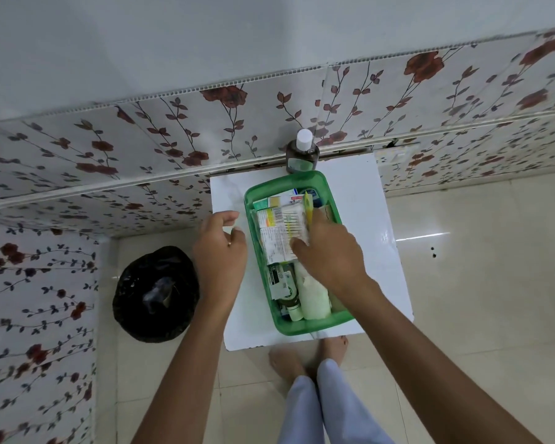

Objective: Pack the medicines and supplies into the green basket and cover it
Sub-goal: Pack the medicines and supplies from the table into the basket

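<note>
A green basket [314, 329] stands on a small white table [366, 203], filled with medicine boxes, blister packs, small bottles and a white roll [314, 299]. My right hand [327, 251] reaches into the basket and rests on a clear pack of cotton swabs [289, 225] lying on top; a thin yellow item [308, 206] stands by its fingers. My left hand [220, 251] hovers just left of the basket's rim, fingers loosely curled, holding nothing. A brown bottle [302, 157] with a white cap stands behind the basket, against the wall.
A bin lined with a black bag [156, 293] sits on the floor left of the table. Flowered wall panels [109, 161] run behind and to the left. My bare feet [305, 357] stand at the table's front edge on pale floor tiles.
</note>
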